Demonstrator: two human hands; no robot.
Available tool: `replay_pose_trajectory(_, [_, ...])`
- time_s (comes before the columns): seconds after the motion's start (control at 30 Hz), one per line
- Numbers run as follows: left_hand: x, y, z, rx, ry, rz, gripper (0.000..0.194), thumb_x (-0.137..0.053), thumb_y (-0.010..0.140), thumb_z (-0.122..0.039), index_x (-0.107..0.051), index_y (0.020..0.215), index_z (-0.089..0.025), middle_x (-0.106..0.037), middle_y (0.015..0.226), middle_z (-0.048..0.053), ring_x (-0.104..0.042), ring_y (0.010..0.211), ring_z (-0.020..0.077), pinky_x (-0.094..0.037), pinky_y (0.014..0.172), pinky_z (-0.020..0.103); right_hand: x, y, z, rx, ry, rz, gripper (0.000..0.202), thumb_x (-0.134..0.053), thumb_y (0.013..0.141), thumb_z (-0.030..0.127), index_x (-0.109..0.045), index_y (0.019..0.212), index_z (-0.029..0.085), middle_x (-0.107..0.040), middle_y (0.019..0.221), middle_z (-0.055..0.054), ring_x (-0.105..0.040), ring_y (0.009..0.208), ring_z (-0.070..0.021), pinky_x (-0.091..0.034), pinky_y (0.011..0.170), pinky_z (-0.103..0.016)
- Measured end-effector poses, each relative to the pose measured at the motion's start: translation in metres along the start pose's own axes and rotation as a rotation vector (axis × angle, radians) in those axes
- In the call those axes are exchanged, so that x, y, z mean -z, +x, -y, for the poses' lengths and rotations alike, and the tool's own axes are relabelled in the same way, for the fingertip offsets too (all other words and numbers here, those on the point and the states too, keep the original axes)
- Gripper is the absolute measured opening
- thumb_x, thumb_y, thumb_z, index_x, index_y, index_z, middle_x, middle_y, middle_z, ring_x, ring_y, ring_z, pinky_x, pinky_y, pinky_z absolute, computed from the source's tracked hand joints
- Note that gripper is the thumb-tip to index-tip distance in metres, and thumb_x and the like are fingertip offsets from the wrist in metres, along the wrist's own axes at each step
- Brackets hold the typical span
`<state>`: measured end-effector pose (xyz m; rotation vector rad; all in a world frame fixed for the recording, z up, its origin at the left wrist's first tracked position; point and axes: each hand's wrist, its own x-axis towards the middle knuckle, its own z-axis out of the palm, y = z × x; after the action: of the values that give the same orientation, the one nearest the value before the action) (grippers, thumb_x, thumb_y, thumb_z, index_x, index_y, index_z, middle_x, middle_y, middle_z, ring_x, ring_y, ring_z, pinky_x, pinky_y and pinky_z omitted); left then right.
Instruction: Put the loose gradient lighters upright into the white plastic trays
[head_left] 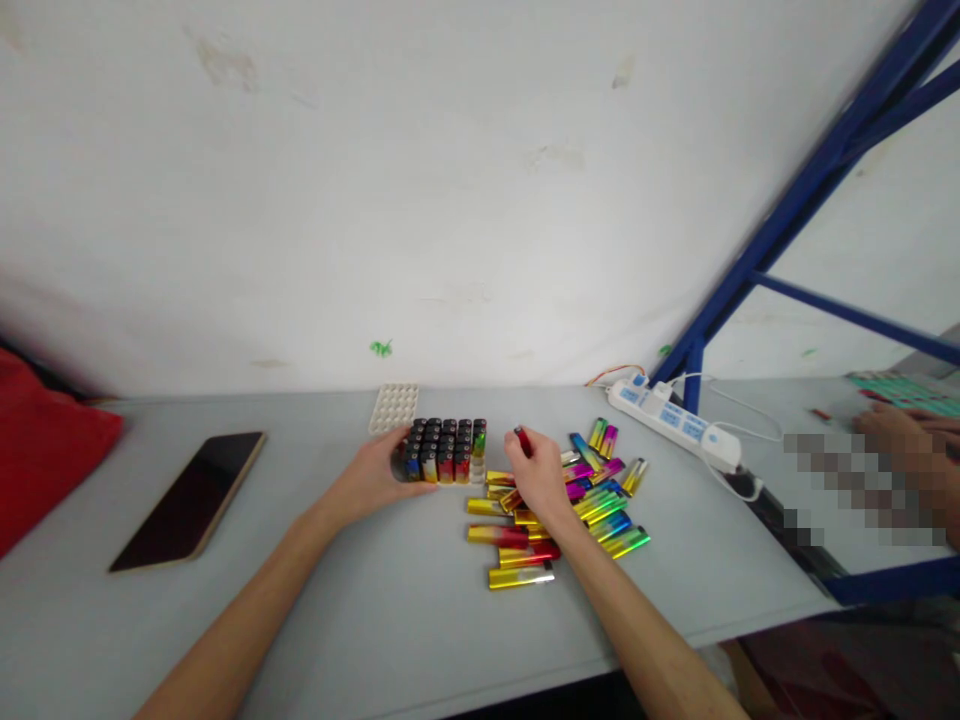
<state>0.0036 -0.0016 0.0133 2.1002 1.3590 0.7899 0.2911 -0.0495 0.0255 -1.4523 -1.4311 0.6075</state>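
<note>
A white tray (478, 477) holds several upright lighters (446, 450) with black tops, packed in rows; a few slots at its right front corner show bare. My left hand (381, 467) is wrapped round the tray's left side. Just right of the tray, my right hand (538, 470) is closed on a dark red lighter (523, 440), whose end sticks up between thumb and fingers. Beneath and around that hand lies a loose pile of shiny lighters (517, 557) in yellow, red, green, blue and purple.
An unfilled white tray (394, 407) lies behind the filled one. A tablet-like dark device (191, 498) and a red bag (49, 450) are at left. At right are a power strip (675, 420), a blue frame (780, 215) and another person's hands (896, 430).
</note>
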Motion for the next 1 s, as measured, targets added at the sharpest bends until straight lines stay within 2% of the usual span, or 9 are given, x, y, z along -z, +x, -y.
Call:
replay_pose_trajectory(0.1, [0.000,0.000,-0.001,0.005,-0.004,0.006,0.094,-0.098,0.063,-0.071,-0.079,0.139,-0.019,-0.086,0.146,0.019,-0.080,0.135,0.0512,-0.065,0.121,0.060,0.000,0.002,-0.001,0.009,-0.010,0.047,0.053,-0.051,0.105,0.069,-0.042,0.070,0.030,-0.046,0.062,0.005,-0.044,0.064,-0.0168,-0.033,0.063,-0.032])
replay_pose_trajectory(0.2, [0.001,0.000,-0.002,-0.013,-0.024,0.024,0.091,-0.098,0.066,-0.069,-0.079,0.140,-0.020,-0.087,0.144,0.017,-0.081,0.134,0.0489,-0.068,0.116,0.056,0.002,0.002,0.000,0.028,0.001,0.129,0.048,-0.045,0.113,0.069,-0.048,0.084,0.030,-0.057,0.070,0.003,-0.055,0.068,-0.0198,-0.042,0.067,-0.032])
replay_pose_trajectory(0.33, [0.001,0.000,-0.002,-0.019,-0.016,0.012,0.085,-0.100,0.064,-0.069,-0.081,0.135,-0.026,-0.090,0.138,0.013,-0.085,0.126,0.0462,-0.069,0.112,0.052,0.009,0.002,0.002,0.207,-0.097,0.178,0.042,-0.042,0.120,0.060,-0.051,0.092,0.030,-0.070,0.093,-0.005,-0.068,0.091,-0.0247,-0.054,0.085,-0.035])
replay_pose_trajectory(0.4, [0.001,-0.001,-0.002,-0.014,-0.013,0.011,0.087,-0.101,0.063,-0.070,-0.081,0.135,-0.025,-0.089,0.140,0.015,-0.084,0.129,0.0472,-0.068,0.115,0.054,0.012,0.003,0.001,0.274,-0.189,0.187,0.042,-0.044,0.121,0.057,-0.052,0.089,0.030,-0.072,0.098,-0.008,-0.069,0.096,-0.0263,-0.056,0.091,-0.037])
replay_pose_trajectory(0.53, [0.001,0.000,-0.001,-0.006,-0.016,0.019,0.091,-0.101,0.064,-0.072,-0.080,0.138,-0.023,-0.087,0.145,0.017,-0.081,0.134,0.0487,-0.065,0.120,0.057,0.016,0.006,-0.005,0.213,-0.262,0.284,0.041,-0.049,0.123,0.051,-0.055,0.089,0.029,-0.074,0.084,-0.004,-0.072,0.084,-0.0245,-0.055,0.083,-0.035])
replay_pose_trajectory(0.7, [0.001,-0.001,0.001,-0.011,-0.019,0.029,0.087,-0.100,0.068,-0.070,-0.079,0.140,-0.025,-0.087,0.143,0.014,-0.082,0.131,0.0466,-0.065,0.120,0.059,0.012,0.008,-0.011,0.250,-0.321,0.419,0.028,-0.055,0.125,0.039,-0.069,0.105,0.024,-0.084,0.101,-0.008,-0.079,0.096,-0.0248,-0.058,0.089,-0.034])
replay_pose_trajectory(0.87, [0.000,-0.001,0.002,-0.013,-0.014,0.016,0.092,-0.101,0.064,-0.069,-0.078,0.139,-0.022,-0.088,0.140,0.015,-0.082,0.131,0.0480,-0.066,0.117,0.058,0.004,0.006,-0.003,0.241,-0.628,0.464,0.024,-0.057,0.124,0.032,-0.074,0.112,0.019,-0.082,0.119,-0.019,-0.078,0.112,-0.0314,-0.060,0.101,-0.041])
replay_pose_trajectory(1.0, [0.000,0.000,-0.001,-0.003,-0.013,0.038,0.093,-0.099,0.067,-0.067,-0.076,0.141,-0.017,-0.086,0.143,0.020,-0.081,0.132,0.0484,-0.066,0.117,0.057,0.004,0.007,0.003,0.287,-0.688,0.524,0.023,-0.055,0.124,0.029,-0.075,0.123,0.019,-0.079,0.125,-0.018,-0.078,0.114,-0.0307,-0.060,0.104,-0.041])
